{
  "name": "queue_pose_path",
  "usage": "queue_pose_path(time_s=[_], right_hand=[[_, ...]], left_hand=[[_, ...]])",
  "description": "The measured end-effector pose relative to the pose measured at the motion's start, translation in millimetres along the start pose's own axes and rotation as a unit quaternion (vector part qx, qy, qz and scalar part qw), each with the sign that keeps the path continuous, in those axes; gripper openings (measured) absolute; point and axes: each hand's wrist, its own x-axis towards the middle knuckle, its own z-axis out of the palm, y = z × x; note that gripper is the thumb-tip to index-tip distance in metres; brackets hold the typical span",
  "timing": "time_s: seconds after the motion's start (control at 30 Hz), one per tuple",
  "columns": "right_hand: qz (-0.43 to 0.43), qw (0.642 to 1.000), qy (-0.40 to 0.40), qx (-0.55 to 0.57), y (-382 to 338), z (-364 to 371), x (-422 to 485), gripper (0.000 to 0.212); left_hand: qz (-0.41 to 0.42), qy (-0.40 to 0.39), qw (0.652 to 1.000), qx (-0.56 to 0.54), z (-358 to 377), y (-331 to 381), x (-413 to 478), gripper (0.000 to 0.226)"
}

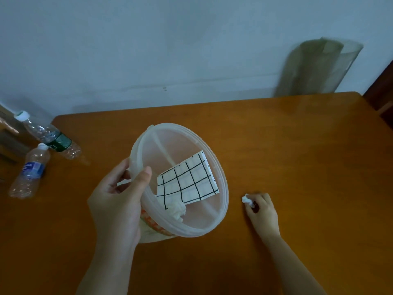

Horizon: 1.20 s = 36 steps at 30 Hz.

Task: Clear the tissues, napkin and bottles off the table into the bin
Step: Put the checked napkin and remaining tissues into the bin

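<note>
My left hand (119, 196) grips the left rim of a translucent white plastic bin (221, 177), which is tilted toward me above the wooden table (297, 145). Inside the bin lie a white napkin with a black grid (189, 177) and a crumpled white tissue (177, 210). To the right of the bin, my right hand (262, 211) rests on the table with its fingers closed on a small crumpled tissue (247, 200). Two clear plastic bottles lie at the table's left edge: one with a green label (51, 136) and one with a blue label (29, 171).
A pale wall runs behind the table. A rolled translucent grey sheet (314, 67) leans against the wall at the back right corner. Dark furniture edges show at the far left and far right.
</note>
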Motion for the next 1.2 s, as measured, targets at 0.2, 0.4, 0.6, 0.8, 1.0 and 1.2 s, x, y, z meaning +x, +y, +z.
queue_pose_path(time_s=[0.2,0.4,0.6,0.8,1.0,1.2], right_hand=[[0.036,0.997,0.002,0.065,-9.9,0.9,-48.2,0.017],[0.01,0.987,0.068,0.142,-49.4,-15.3,-85.4,0.024],[-0.112,0.969,0.09,0.2,-124.3,-39.5,-130.7,0.035],[-0.205,0.952,-0.025,0.226,-194.8,-36.8,-192.3,0.026],[-0.281,0.933,-0.119,0.189,-253.4,-11.0,-257.7,0.02],[-0.317,0.92,-0.192,0.125,-296.9,38.9,-320.7,0.021]], left_hand=[[-0.013,-0.012,1.0,-0.025,-24.7,9.9,-16.9,0.035],[-0.029,-0.011,0.999,-0.035,-61.5,17.7,-36.1,0.028],[-0.044,0.003,0.998,-0.05,-118.0,22.9,-59.5,0.029],[-0.072,0.048,0.994,-0.067,-195.0,27.2,-86.1,0.025],[-0.092,0.12,0.985,-0.088,-284.1,25.0,-117.8,0.025],[-0.07,0.158,0.978,-0.116,-367.1,23.1,-146.5,0.026]])
